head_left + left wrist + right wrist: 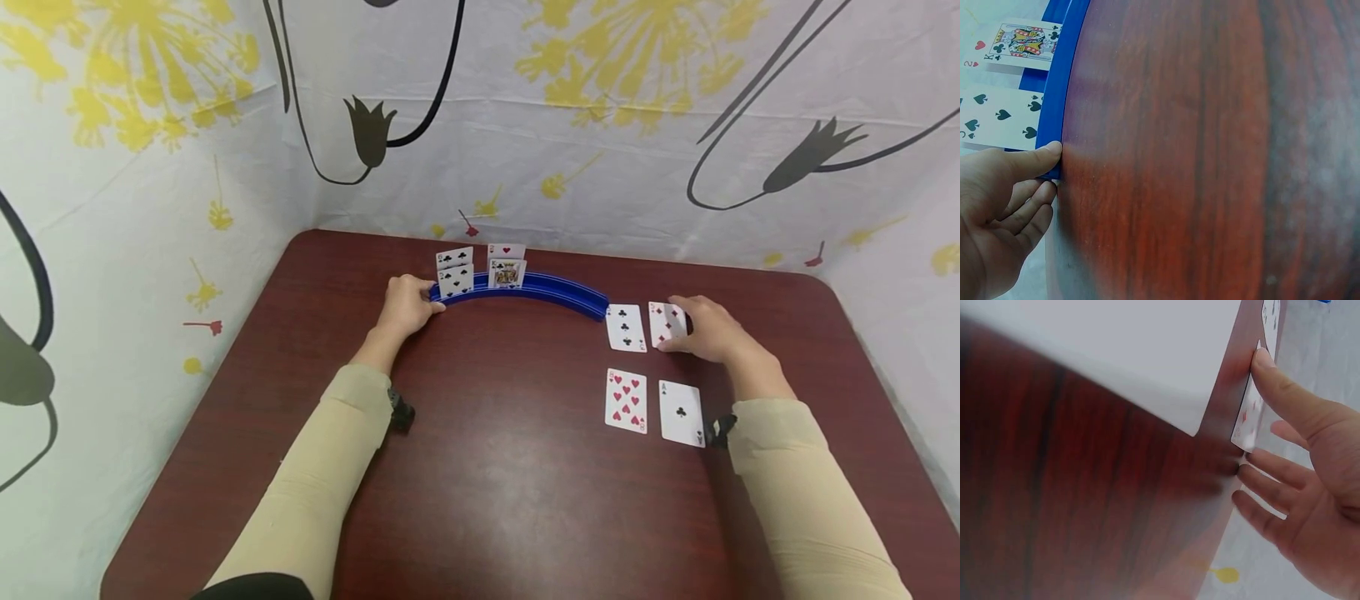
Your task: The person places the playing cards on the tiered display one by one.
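Observation:
My left hand (407, 305) pinches the left end of a curved blue card holder (564, 292), thumb on its front edge in the left wrist view. Upright in the holder stand a spades card (456, 281) with a black-suit card (454, 257) behind it, and the king of clubs (506, 273) before the two of hearts (507, 249). Off to the right, my right hand (708, 327) grips a diamonds card (666, 323) by its near and far edges. The three of clubs (625, 327) lies just left of that card, by the holder's right end.
Closer to me, a hearts card (626, 402) and the ace of clubs (681, 413) lie face up on the dark red-brown table (517, 467). Patterned white cloth (480, 150) rises behind the table and along both sides.

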`<state>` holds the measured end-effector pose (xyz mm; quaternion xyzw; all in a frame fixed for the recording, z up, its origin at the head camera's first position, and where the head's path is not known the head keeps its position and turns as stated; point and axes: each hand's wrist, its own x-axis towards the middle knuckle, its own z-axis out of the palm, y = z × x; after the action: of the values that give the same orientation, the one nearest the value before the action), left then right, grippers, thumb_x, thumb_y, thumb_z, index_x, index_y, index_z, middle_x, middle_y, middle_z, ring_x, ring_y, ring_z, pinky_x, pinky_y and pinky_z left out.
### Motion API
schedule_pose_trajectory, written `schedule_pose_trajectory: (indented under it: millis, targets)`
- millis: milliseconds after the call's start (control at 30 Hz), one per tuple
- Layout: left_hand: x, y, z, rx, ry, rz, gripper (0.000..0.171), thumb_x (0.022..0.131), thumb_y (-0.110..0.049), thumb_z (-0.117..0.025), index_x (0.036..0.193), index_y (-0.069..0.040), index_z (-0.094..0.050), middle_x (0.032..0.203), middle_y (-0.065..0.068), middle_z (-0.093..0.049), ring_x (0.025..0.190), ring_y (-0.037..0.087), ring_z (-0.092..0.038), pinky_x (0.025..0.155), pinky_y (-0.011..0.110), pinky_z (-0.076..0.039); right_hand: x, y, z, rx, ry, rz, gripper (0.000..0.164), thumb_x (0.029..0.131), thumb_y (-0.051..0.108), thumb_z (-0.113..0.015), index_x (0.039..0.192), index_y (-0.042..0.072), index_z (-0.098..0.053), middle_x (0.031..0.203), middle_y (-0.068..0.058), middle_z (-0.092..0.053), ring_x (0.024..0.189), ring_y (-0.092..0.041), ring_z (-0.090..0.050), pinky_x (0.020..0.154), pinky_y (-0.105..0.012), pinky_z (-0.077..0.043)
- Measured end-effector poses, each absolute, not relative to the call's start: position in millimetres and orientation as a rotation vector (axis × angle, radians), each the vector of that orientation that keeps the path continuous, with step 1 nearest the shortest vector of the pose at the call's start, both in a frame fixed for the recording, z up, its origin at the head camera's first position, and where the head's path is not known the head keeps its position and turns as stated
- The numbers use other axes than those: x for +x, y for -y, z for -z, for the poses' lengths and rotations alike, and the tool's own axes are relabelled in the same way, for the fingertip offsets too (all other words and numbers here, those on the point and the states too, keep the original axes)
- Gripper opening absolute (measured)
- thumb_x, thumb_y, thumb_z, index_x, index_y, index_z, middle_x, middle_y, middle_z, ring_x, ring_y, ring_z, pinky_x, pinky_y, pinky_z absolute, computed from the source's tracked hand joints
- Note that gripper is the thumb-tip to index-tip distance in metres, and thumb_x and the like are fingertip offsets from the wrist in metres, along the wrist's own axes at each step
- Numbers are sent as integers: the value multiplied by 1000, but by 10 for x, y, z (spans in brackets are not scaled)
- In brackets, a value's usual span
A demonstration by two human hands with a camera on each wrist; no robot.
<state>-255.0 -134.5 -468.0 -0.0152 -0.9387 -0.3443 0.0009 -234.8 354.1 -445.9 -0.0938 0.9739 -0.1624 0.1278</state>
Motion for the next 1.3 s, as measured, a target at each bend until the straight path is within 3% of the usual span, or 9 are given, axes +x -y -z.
schedule_pose_trajectory:
  millis: [167, 333, 433, 567, 800, 1300]
  targets:
    - [-2543, 1334, 4674, -51, 2952, 1073, 50, 86, -16, -83, 131, -1, -67, 110, 18, -73, 99, 26, -70, 87, 39, -58, -2335, -3563, 4445, -271, -2952, 600, 90, 79, 11, -87, 148, -14, -35, 132, -36, -38, 111, -51, -46, 93, -65, -41]
    - [-2545, 1338, 4670, -45, 2948, 1082, 50, 86, -16, -83, 131, 0, -67, 108, 18, -74, 98, 25, -70, 86, 39, -58, -2301, -3580, 4390, -348, -3095, 639, 52, 84, 0, -79, 128, -15, -57, 112, -28, -49, 88, -39, -54, 74, -54, -45]
    - [-2547, 1341, 4667, -46, 2949, 1080, 49, 87, -16, -83, 131, 0, -67, 109, 18, -74, 98, 26, -70, 86, 39, -58, -2294, -3596, 4349, -436, -3162, 621, 33, 86, -2, -76, 114, -13, -65, 101, -26, -56, 84, -38, -58, 73, -54, -47]
    - [-2540, 1345, 4658, -34, 2959, 1088, 50, 87, -16, -82, 132, 0, -67, 109, 18, -73, 98, 25, -70, 86, 39, -58, -2307, -3620, 4298, -508, -3204, 627, 21, 89, -3, -72, 108, -11, -67, 94, -28, -65, 83, -42, -64, 73, -58, -51]
    - [-2537, 1342, 4654, -29, 2966, 1091, 50, 87, -16, -82, 132, -1, -66, 111, 18, -73, 100, 26, -70, 86, 39, -58, -2292, -3567, 4178, -497, -3258, 684, 14, 94, -1, -67, 106, -9, -68, 91, -29, -69, 80, -44, -66, 71, -60, -51]
    - [-2526, 1339, 4638, -37, 2961, 1097, 50, 87, -16, -83, 132, -1, -66, 113, 18, -72, 102, 26, -69, 87, 39, -58, -2318, -3392, 4048, -589, -3386, 754, 11, 94, 1, -69, 103, -6, -70, 91, -25, -71, 77, -40, -65, 71, -55, -49]
